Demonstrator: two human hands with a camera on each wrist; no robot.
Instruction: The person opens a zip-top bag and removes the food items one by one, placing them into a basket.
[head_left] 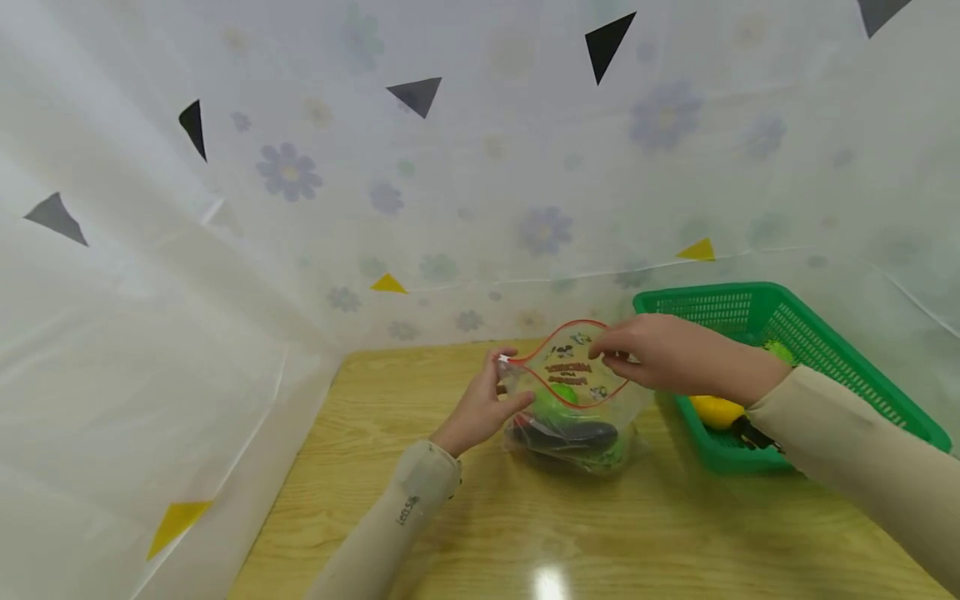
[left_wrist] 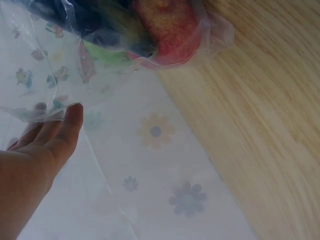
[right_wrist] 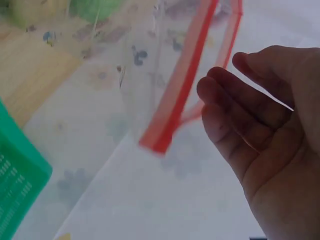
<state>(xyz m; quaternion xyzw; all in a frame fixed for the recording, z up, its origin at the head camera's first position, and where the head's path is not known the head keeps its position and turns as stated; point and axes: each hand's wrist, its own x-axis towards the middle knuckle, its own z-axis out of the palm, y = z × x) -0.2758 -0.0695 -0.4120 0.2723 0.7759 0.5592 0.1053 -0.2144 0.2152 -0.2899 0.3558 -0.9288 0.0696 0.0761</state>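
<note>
A clear zip bag with a red zip rim and cartoon print stands on the table, its mouth spread. Through the plastic show a dark eggplant, a green round item and, in the left wrist view, a red-and-yellow fruit. My left hand holds the bag's left corner by the white slider, thumb in front and fingers behind. At the right of the mouth is my right hand, fingers loosely bent. The right wrist view shows nothing gripped in it, close beside the red rim.
A green plastic basket stands to the right, partly behind my right forearm. In it lie a yellow item and a leafy green item. Flower-patterned white sheeting hangs behind and left of the wooden table.
</note>
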